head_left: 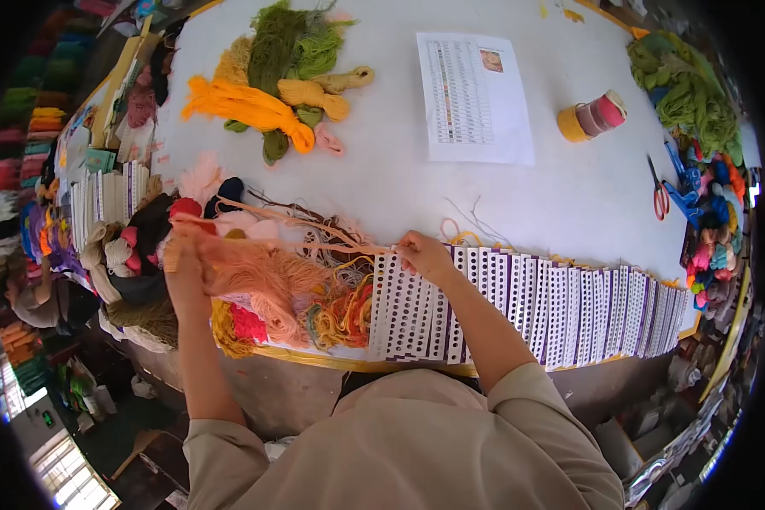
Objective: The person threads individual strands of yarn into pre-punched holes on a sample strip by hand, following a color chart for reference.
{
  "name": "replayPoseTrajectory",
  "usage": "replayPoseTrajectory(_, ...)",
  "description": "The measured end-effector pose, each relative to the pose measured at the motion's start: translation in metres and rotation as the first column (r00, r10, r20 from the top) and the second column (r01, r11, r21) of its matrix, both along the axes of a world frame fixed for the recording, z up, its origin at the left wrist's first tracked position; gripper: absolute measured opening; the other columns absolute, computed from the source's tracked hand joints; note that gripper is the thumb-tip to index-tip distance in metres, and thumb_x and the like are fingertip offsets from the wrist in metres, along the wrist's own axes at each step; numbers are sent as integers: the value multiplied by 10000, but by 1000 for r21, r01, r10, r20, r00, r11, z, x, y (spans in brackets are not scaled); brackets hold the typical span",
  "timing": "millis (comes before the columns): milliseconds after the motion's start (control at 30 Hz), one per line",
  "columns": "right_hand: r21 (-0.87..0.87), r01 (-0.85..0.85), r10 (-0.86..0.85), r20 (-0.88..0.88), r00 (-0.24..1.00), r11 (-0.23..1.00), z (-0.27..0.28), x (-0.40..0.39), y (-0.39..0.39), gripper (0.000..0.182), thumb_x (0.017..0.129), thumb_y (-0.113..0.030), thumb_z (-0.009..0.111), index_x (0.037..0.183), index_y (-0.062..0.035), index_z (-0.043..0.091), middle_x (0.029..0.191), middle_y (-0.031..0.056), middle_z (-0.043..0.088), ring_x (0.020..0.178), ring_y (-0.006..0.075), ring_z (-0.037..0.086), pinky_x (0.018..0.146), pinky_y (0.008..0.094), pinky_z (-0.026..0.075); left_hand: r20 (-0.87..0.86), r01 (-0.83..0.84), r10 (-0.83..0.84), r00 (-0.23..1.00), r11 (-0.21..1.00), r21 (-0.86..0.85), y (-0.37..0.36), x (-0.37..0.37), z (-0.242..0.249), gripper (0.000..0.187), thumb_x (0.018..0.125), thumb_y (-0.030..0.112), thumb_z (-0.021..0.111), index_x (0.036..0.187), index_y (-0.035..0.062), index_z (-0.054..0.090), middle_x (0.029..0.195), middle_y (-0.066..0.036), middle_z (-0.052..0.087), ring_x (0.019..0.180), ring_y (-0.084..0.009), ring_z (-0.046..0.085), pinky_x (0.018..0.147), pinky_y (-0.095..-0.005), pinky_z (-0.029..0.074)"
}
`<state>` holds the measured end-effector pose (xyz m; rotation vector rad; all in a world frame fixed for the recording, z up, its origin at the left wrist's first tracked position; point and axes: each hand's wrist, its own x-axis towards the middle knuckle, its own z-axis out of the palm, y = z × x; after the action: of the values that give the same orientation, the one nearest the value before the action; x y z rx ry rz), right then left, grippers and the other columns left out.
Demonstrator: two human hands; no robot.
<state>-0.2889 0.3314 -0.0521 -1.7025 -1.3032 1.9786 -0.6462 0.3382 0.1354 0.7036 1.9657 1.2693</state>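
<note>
Peach yarn (263,276) hangs in a loose skein between my two hands, over the pile at the table's front left. My left hand (185,251), a little smeared by motion, is closed on the skein's left end. Drawn-out strands of the same yarn run right to my right hand (423,257), whose fingers pinch them at the top of the punched cards (412,310). These white cards with rows of holes and purple edges overlap in a long row along the front edge. Multicoloured yarn (344,314) lies just left of them.
Orange yarn (246,109) lies among green and tan skeins at the back left. A printed sheet (476,102), a thread cone (599,115) and red-handled scissors (660,197) lie further right. Green yarn (688,89) is heaped at the right edge. More cards (102,200) stand at left.
</note>
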Motion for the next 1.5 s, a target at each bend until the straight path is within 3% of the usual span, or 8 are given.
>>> replayPoseTrajectory(133,275,-144,65,277,959,951,0,-8,-14,359,864,-245,638,1149,-71,508,803,31,654,732,139,631,644,293,493,374,289,-266,889,957,-7,-37,61,20,271,940,237,586,1160,78,577,1016,-45,581,796,-104,560,637,-247,457)
replayPoseTrajectory(233,262,298,-289,-75,954,918,59,-38,-24,424,831,-191,692,1175,-57,482,874,50,623,800,160,612,721,298,484,680,382,-412,607,901,205,-60,90,-4,410,960,220,532,1306,10,461,1313,-137,493,1076,-179,547,862,-323,499)
replayPoseTrajectory(333,5,414,-349,-530,773,910,154,-49,-42,226,839,-79,677,1036,-31,576,928,18,594,763,97,560,721,244,471,794,306,-470,386,877,370,-71,131,26,486,984,267,478,1377,-4,387,1362,-109,473,1165,-142,499,849,-251,451)
replayPoseTrajectory(433,263,288,-132,-484,865,921,214,-59,-65,181,848,-43,665,1023,-62,622,899,-24,590,745,56,531,685,216,463,839,406,-516,174,814,416,-84,135,32,534,988,302,472,1403,-16,364,1353,-100,483,1176,-129,491,829,-210,408)
replayPoseTrajectory(500,484,289,-90,-393,915,826,224,-62,-75,161,846,-34,669,1000,-54,626,875,-25,599,701,53,514,625,211,444,774,482,-574,267,775,408,-92,134,41,571,990,353,457,1407,-27,365,1326,-85,508,1165,-119,497,823,-185,386)
replayPoseTrajectory(767,52,479,-355,-602,715,876,278,-73,-108,108,919,-127,614,983,-40,612,863,10,631,681,63,517,579,208,424,744,495,-652,146,699,515,-113,120,67,556,1012,388,391,1384,-24,400,1310,-78,512,1181,-161,490,1022,-308,376)
replayPoseTrajectory(900,342,464,-229,-545,806,817,271,-90,-119,118,905,-133,640,988,-53,619,857,-10,615,701,53,507,598,200,413,706,547,-689,165,659,516,-122,118,79,552,1010,394,393,1366,-26,419,1326,-84,498,1199,-161,481,1028,-308,376)
replayPoseTrajectory(1500,88,565,-398,-622,675,821,292,-88,-138,105,930,-163,601,949,-61,614,793,-21,611,626,32,464,555,187,378,763,385,-623,175,756,529,-128,113,86,395,992,270,454,1251,-24,502,1194,-117,577,1065,-187,560,940,-317,444)
